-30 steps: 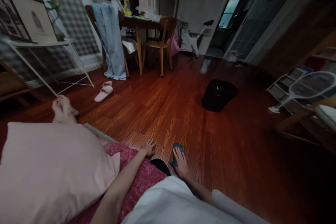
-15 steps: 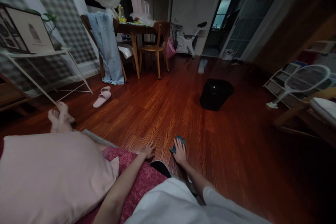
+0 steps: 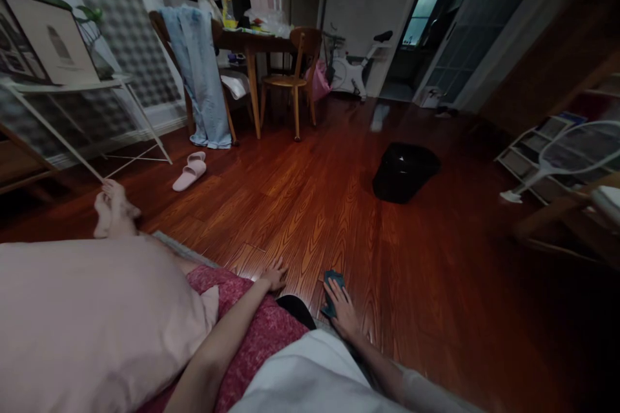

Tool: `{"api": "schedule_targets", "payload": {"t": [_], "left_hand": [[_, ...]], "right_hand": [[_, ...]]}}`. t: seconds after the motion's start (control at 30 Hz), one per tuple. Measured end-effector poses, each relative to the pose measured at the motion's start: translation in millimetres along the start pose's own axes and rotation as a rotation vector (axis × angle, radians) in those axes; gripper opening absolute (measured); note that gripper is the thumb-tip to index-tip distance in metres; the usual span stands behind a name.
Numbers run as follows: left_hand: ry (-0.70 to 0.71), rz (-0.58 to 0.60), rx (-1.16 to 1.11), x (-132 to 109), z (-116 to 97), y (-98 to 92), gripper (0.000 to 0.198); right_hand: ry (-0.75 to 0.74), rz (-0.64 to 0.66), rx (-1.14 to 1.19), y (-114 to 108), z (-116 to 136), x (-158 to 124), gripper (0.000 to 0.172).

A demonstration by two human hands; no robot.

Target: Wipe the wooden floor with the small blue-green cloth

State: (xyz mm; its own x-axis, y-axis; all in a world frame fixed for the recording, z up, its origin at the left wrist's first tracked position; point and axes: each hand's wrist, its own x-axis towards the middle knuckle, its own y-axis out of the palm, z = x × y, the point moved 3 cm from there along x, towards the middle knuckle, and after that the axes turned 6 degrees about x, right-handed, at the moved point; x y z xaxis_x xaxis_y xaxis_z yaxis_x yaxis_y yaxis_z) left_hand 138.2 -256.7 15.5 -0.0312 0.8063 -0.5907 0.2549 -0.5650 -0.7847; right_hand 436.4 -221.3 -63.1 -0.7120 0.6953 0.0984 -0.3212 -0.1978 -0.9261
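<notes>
Under my right hand point(image 3: 343, 311) lies a dark teal cloth point(image 3: 332, 284), pressed flat on the reddish wooden floor point(image 3: 310, 219). The fingers of that hand are stretched out and spread over the cloth, whose far end shows beyond them. My left hand point(image 3: 275, 275) rests on the floor to the left with its fingers apart and nothing in it. Between the hands and closer to me, part of a black rounded object with a pale rim point(image 3: 296, 310) shows beside the red patterned fabric point(image 3: 261, 329).
A black bin point(image 3: 405, 171) stands on the floor ahead to the right. Pink slippers point(image 3: 190, 171) lie at left, near bare feet point(image 3: 113, 206). A pink pillow point(image 3: 97, 316) covers the lower left. Beyond are a wooden chair point(image 3: 295, 80), a table and an exercise bike point(image 3: 349, 74).
My right hand has moved back toward me and slightly right, along with the cloth. My left hand stays in nearly the same place. The view has shifted slightly.
</notes>
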Motion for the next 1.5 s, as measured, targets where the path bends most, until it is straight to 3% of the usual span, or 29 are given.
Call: {"api": "schedule_targets", "payload": {"t": [0.23, 0.33, 0.43, 0.57, 0.67, 0.73, 0.83, 1.07, 1.17, 1.27, 1.37, 1.5], "left_hand": [[0.002, 0.016, 0.027, -3.4, -1.9, -2.7, 0.081], [0.009, 0.013, 0.021, -1.8, -0.5, -1.0, 0.082], [0.016, 0.011, 0.007, 1.6, 1.7, 1.8, 0.081], [0.028, 0.008, -0.017, 5.1, 3.1, 3.7, 0.081], [0.017, 0.016, -0.013, 5.6, 2.9, 3.8, 0.082], [0.014, 0.015, -0.011, 5.5, 2.7, 3.8, 0.082], [0.02, 0.007, -0.009, 5.8, 3.2, 4.4, 0.083], [0.032, -0.008, -0.004, 6.6, 4.9, 4.6, 0.084], [0.035, -0.016, -0.015, 5.7, 5.1, 3.7, 0.084], [0.039, -0.009, -0.025, 5.1, 4.9, 3.5, 0.084], [0.027, 0.001, -0.024, 5.2, 4.4, 3.4, 0.083], [0.006, 0.008, 0.004, 5.0, 3.0, 2.7, 0.082]], "right_hand": [[0.255, -0.116, -0.024, -8.8, -11.1, 90.6, 0.067], [0.346, -0.131, -0.024, -6.7, -9.1, 110.4, 0.067], [0.278, -0.121, -0.024, -1.2, -6.8, 96.8, 0.068], [0.109, -0.066, -0.021, 5.6, -5.9, 40.3, 0.069], [0.087, -0.061, -0.023, 5.4, -4.9, 3.4, 0.066], [0.093, -0.067, -0.023, 3.5, -4.1, -4.6, 0.065], [0.12, -0.066, -0.025, -0.1, -6.3, 10.6, 0.066], [0.306, -0.157, -0.036, -10.2, -16.5, 95.0, 0.065], [0.351, -0.168, -0.029, -7.0, -16.3, 106.1, 0.065], [0.25, -0.134, -0.031, -0.4, -14.4, 84.8, 0.069], [0.123, -0.063, -0.037, 3.0, -12.8, 40.4, 0.075], [0.071, -0.003, -0.03, -1.8, -10.5, -6.0, 0.075]]}}
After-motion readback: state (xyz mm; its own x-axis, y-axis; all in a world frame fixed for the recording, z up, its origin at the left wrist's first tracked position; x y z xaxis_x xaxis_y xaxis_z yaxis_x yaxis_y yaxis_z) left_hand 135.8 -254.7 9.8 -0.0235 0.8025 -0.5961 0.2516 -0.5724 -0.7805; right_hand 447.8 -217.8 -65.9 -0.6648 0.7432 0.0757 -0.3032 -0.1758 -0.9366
